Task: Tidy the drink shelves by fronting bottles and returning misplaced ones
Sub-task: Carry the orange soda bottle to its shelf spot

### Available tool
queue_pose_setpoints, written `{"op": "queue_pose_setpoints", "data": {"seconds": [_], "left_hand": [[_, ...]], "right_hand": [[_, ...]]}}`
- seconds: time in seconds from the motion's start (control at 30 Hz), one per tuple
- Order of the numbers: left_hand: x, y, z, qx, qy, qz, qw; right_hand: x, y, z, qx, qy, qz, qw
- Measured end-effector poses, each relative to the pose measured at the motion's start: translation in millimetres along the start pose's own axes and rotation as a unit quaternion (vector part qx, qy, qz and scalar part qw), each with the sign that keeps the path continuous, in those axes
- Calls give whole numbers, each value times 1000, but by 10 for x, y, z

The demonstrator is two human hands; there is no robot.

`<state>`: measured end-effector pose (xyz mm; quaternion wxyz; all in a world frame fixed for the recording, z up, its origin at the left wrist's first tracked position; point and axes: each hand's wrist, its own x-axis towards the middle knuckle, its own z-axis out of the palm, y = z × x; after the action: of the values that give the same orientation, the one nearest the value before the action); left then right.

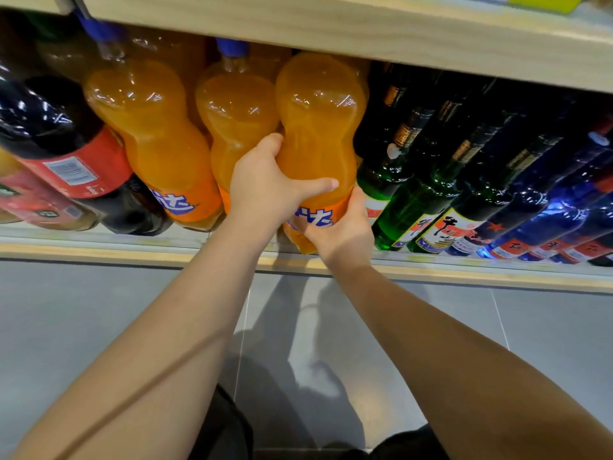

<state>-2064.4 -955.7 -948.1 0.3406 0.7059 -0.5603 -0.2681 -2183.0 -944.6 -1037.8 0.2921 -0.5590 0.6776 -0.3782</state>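
Left hand point(265, 184) wrapped the waist of the orange bottle point(318, 121), thumb laid across the front, fingers curled round the far side. Right hand point(338, 237) clamped lower down on the label band near the base, fingertips hidden behind it. The bottle stood at the front of the lower shelf point(132, 252), rightmost of three orange ones, its base at the front rail and its cap hidden under the upper shelf board point(331, 31). Second orange bottle point(235, 121) sat right against it on the left, third orange bottle point(156, 137) further left, then a dark cola bottle point(49, 127). Green glass bottles point(414, 194) were just beside it on the right, blue bottles point(547, 210) beyond. Grey floor point(99, 310) lay below. Handling guess: big and full, so heavy. The smooth plastic wall is probably slick and a bit squashy. The narrow waist looks like the sure hold, with a second hand low to carry the weight. With glass neighbours this close, a swing right risks a knock.
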Motion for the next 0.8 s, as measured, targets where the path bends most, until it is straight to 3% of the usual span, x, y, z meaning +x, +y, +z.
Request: {"op": "queue_pose_setpoints", "data": {"seconds": [0.17,0.47,0.6,0.7,0.8], "left_hand": [[9,-8,83,-5,9,20,1000],[-10,-140,298,91,-33,37,995],[-57,-145,253,115,-16,50,992],[-79,-150,206,118,6,66,991],[-108,-149,117,86,-30,61,994]], "right_hand": [[86,9,119,45,19,25,998],[78,207,228,28,18,33,999],[39,283,144,2,27,-31,999],[0,377,51,-11,-13,-46,999],[-25,423,-44,-15,-24,-45,999]]}}
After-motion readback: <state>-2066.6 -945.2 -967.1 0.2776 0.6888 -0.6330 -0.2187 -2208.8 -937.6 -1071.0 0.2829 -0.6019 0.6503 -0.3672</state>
